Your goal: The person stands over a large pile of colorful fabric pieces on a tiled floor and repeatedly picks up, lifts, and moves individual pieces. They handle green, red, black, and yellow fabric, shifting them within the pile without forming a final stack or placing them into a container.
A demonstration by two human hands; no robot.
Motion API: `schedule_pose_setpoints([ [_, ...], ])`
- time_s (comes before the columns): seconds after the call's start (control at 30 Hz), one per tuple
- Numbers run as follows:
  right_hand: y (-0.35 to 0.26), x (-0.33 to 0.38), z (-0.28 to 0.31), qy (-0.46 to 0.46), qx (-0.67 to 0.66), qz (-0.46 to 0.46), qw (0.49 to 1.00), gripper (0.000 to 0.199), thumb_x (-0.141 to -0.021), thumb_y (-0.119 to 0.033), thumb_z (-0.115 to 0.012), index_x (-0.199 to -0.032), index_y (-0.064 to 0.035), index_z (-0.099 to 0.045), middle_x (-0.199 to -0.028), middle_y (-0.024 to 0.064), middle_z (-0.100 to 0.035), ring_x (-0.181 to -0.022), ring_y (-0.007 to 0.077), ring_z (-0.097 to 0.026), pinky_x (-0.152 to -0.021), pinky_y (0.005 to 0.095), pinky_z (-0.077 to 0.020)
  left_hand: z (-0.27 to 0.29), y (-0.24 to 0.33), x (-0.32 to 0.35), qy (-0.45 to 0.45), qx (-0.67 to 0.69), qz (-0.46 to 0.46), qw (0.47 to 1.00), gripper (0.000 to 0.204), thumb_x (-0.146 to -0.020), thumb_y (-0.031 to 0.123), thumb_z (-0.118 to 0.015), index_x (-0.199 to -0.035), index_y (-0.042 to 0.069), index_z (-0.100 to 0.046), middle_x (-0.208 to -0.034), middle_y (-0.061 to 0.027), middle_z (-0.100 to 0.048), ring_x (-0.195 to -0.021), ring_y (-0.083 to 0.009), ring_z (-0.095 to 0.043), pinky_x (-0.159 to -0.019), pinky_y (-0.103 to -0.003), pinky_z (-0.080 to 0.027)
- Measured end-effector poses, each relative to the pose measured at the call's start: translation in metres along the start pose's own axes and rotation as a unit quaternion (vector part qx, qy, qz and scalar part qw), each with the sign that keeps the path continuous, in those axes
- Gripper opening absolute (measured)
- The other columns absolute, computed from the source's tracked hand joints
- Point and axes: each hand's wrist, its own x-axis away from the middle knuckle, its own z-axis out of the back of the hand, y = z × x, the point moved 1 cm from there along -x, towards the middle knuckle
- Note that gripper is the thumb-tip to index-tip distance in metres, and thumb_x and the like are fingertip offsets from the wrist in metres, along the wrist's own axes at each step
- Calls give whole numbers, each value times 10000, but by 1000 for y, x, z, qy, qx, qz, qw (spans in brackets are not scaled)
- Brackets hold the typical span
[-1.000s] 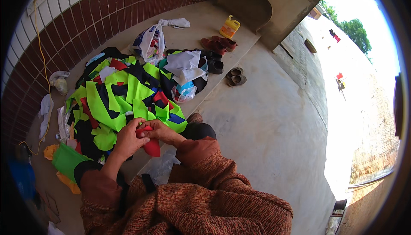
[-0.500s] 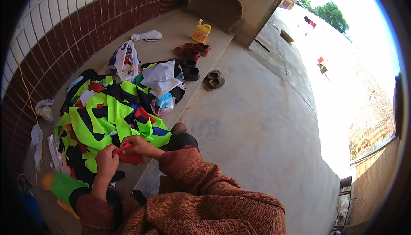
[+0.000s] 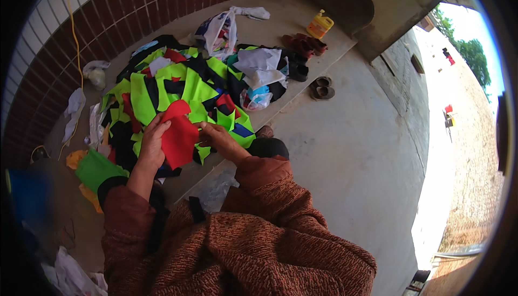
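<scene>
Well, that red cloth point(image 3: 181, 139) looks light, soft, easily creased; it's near the scrap pile point(image 3: 143, 101), left hand point(image 3: 152, 144) pinching its left edge, right hand point(image 3: 218, 138) by the right, grip unclear; edges suit holding

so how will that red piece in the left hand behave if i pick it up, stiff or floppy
Probably flexible with a little body: the red piece looks like sheet material, yet spreads fairly flat beyond the left hand's fingers. Likely light, since it appears thin. Its broad, flat shape suggests it won't roll.
</scene>
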Motion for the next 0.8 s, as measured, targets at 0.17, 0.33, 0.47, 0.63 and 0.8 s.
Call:
schedule_pose_setpoints([
  [0.17, 4, 6, -32, -188, -162, -20, 968, 858, -817, -644, -495, -1444, -139, -200, -1428, 69, -341, -1300, 237, -362, -1014, 450, -348, -7, 5, 3, 3, 21, 33, 999, 396, -890, 36, -509, -1283, 47, -469, -1162, -72, -579, -1038, -167, -576, -907, -308, -469],
  [0.33, 16, 1, -28, -140, -234, -43, 961, 828, -812, -624, -520, -1402, -91, -288, -1397, 82, -388, -1243, 242, -427, -1044, 415, -334, 7, -9, 7, -81, 15, 37, 996, 469, -884, 28, -509, -1341, 56, -411, -1244, -78, -530, -1101, -167, -546, -954, -311, -439],
  [0.47, 19, -8, -26, -16, -206, -51, 977, 493, -881, -334, -602, -1257, -38, -484, -1235, 92, -549, -1132, 219, -524, -988, 377, -401, 15, -30, 11, -15, -16, 51, 998, 376, -905, 58, -511, -1277, 30, -467, -1169, -82, -567, -1033, -157, -576, -901, -295, -469],
  [0.63, 33, -17, -23, 89, -174, -64, 979, 317, -909, -239, -576, -1133, -15, -564, -1095, 98, -621, -969, 205, -612, -854, 346, -497, 43, -71, 13, 47, -155, 59, 985, 307, -909, 87, -515, -1206, 7, -511, -1100, -71, -598, -963, -149, -597, -851, -290, -477],
  [0.8, 33, -21, -14, 154, -145, -27, 977, 284, -910, -228, -570, -1079, 0, -585, -1036, 112, -636, -916, 210, -628, -804, 343, -514, 69, -102, 7, 82, -274, 122, 951, 287, -869, 231, -567, -1104, 65, -559, -923, -10, -629, -807, -87, -604, -588, -273, -484],
])
